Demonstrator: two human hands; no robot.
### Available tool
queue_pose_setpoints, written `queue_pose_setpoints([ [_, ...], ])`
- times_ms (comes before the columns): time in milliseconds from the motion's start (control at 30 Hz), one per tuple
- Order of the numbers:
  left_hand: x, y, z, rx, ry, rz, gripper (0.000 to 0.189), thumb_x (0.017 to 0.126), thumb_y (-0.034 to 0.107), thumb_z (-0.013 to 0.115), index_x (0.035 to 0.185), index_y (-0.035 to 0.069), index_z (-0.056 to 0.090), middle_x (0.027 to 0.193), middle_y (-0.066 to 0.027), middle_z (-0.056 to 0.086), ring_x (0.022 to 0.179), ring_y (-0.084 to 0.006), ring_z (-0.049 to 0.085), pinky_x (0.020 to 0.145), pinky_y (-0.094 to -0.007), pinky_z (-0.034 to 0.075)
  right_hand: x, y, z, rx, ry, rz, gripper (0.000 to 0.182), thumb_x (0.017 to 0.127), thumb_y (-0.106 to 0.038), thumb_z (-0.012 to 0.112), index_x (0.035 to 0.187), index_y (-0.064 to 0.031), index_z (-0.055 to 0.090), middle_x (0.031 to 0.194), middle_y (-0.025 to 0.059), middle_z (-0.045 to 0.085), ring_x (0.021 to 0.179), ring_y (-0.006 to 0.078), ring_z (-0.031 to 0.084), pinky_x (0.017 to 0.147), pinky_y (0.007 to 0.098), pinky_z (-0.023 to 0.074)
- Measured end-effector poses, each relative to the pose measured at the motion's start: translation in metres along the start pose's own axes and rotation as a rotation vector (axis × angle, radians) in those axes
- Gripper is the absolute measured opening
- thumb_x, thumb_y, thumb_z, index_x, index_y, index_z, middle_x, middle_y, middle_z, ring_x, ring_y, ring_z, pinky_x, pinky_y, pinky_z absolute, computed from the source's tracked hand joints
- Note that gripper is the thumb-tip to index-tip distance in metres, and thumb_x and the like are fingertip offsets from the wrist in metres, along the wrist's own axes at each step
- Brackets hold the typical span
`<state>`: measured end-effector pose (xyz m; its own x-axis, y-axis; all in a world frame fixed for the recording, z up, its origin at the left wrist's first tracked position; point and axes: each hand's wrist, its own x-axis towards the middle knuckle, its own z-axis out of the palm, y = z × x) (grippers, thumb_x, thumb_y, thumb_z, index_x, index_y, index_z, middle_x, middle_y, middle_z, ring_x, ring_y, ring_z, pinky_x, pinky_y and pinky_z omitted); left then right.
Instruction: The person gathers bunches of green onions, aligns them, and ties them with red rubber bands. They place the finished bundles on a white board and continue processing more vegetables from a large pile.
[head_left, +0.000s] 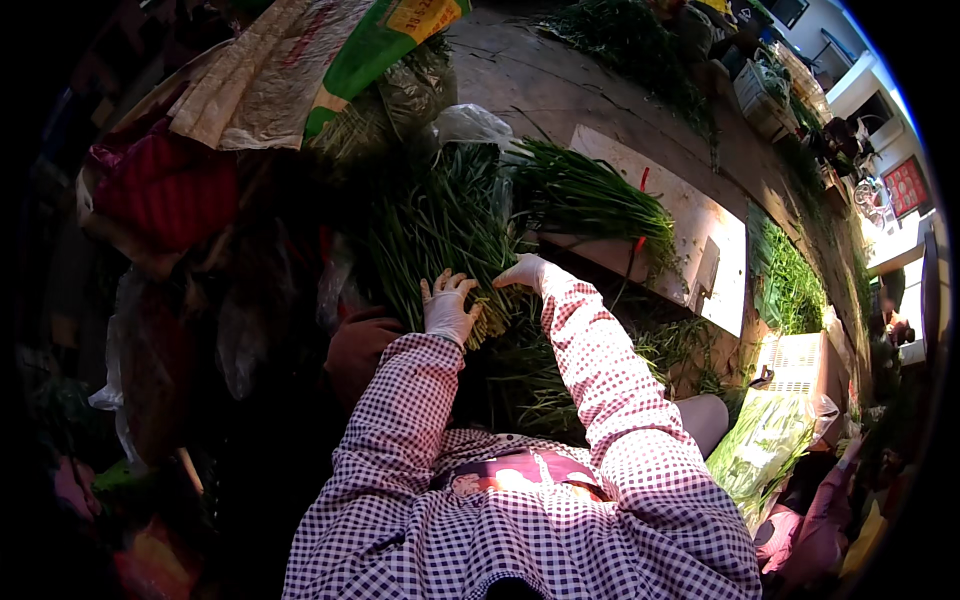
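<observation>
In a light glove, my left hand (448, 304) lies with spread fingers on a heap of long, narrow green leaves that look like Chinese chives (427, 232). Their pale cut stem ends (487, 319) face me, between my two hands. My right hand (525, 274), also gloved, is at the right side of these stems. One of its digits points left, and the others are hidden, so its grip is unclear. Beyond it, a bundle of the same greens (585, 187) lies on a pale board (720, 247), with a red tie (639, 244) around its stem end.
Clear plastic (472, 124) lies behind the heap. A woven sack (262, 67) stands at upper left, over a dark red cloth or bag (165, 187). At right are a plastic crate (791, 360) and bagged greens (765, 435). Another person's sleeve (821, 517) shows at lower right.
</observation>
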<state>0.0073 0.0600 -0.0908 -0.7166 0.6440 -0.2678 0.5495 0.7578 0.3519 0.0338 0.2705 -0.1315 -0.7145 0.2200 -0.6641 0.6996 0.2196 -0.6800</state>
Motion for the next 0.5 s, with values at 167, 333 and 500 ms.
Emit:
queue_pose_setpoints([
  [167, -0.005, -0.005, -0.002, -0.013, 0.008, -0.012, 0.044, 0.085, 0.032, 0.065, 0.125, 0.02, 0.05, 0.139, -0.0029, 0.04, 0.136, -0.022, 0.024, 0.117, -0.0462, 0.005, -0.021, -0.009, -0.011, 0.131, -0.072, 0.013, 0.072, 0.056, -0.027, 0.085, 0.118, -0.0018, 0.06, 0.113, 0.0133, 0.062, 0.102, 0.025, 0.057, 0.087, 0.0348, 0.0433],
  [333, -0.011, -0.007, 0.007, 0.039, 0.22, 0.202, 0.047, 0.085, 0.018, 0.062, 0.128, 0.026, 0.046, 0.141, -0.005, 0.035, 0.135, -0.0247, 0.025, 0.116, -0.0497, 0.007, -0.039, -0.023, 0.0, 0.183, -0.049, 0.004, 0.064, 0.062, -0.019, 0.077, 0.119, 0.0026, 0.057, 0.115, 0.0152, 0.061, 0.103, 0.0237, 0.055, 0.089, 0.0337, 0.041],
  [500, -0.008, -0.005, 0.016, 0.118, 0.126, 0.334, 0.04, 0.085, 0.018, 0.059, 0.123, 0.028, 0.052, 0.141, -0.0046, 0.034, 0.135, -0.0255, 0.024, 0.115, -0.0519, 0.006, 0.009, 0.013, -0.001, 0.078, -0.046, -0.103, 0.055, 0.066, -0.018, 0.072, 0.116, 0.0008, 0.059, 0.103, 0.0116, 0.064, 0.09, 0.0203, 0.057, 0.079, 0.0326, 0.0445],
])
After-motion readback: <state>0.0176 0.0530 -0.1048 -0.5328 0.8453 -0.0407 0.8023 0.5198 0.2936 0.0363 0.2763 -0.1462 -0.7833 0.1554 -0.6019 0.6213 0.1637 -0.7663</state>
